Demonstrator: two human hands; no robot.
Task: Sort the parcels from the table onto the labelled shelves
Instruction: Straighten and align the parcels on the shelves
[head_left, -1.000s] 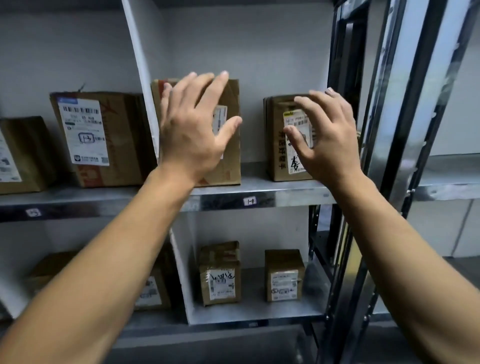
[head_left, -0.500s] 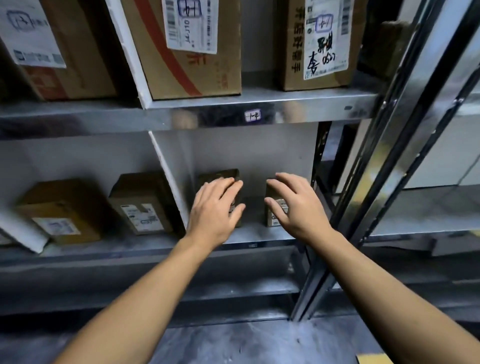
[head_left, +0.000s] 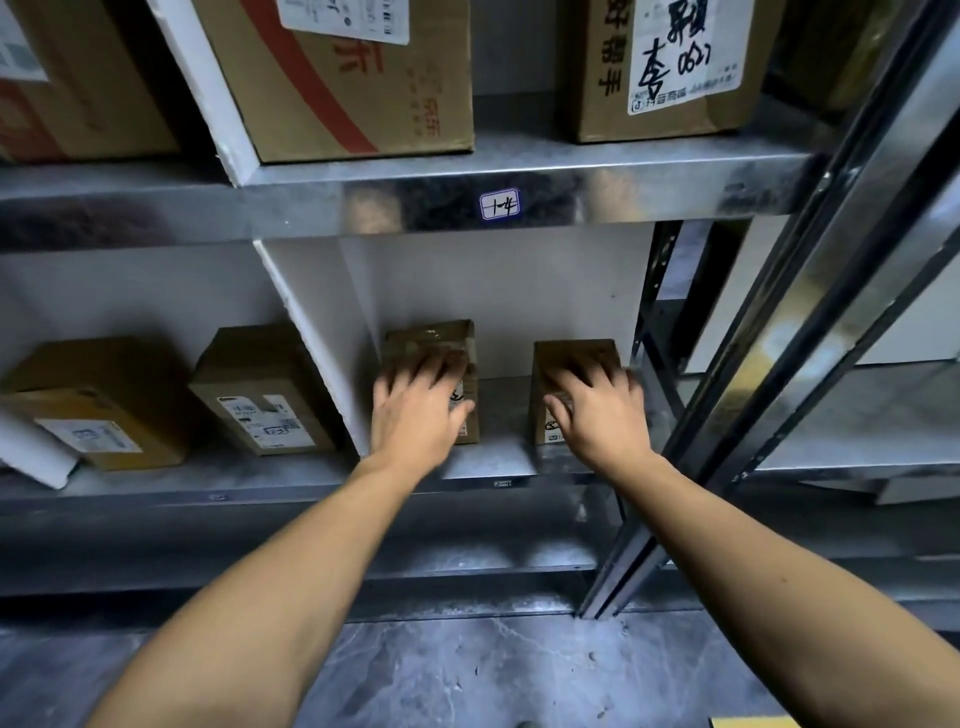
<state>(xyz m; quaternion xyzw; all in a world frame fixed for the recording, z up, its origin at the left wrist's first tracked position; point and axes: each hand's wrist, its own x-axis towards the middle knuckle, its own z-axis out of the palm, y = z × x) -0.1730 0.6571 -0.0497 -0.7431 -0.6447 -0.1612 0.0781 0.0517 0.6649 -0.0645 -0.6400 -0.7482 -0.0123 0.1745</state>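
Both hands laid flat on two small parcels in the lower right bay.

Past the labelled box (head_left: 260, 387) in the left bay and the white divider (head_left: 317, 332), the left hand (head_left: 415, 410) rests with fingers spread and fairly straight against the front of the left small parcel (head_left: 431, 338). Across a strip of bare lower shelf (head_left: 501, 415), the right hand (head_left: 597, 410) does likewise on the right small parcel (head_left: 574, 353), near the steel upright (head_left: 753, 364). Neither hand grips, as far as the blur lets me tell. Each parcel stands upright, long axis vertical, straight ahead of its own hand and equally near; I'd judge any nudge goes inward, toward the back wall.
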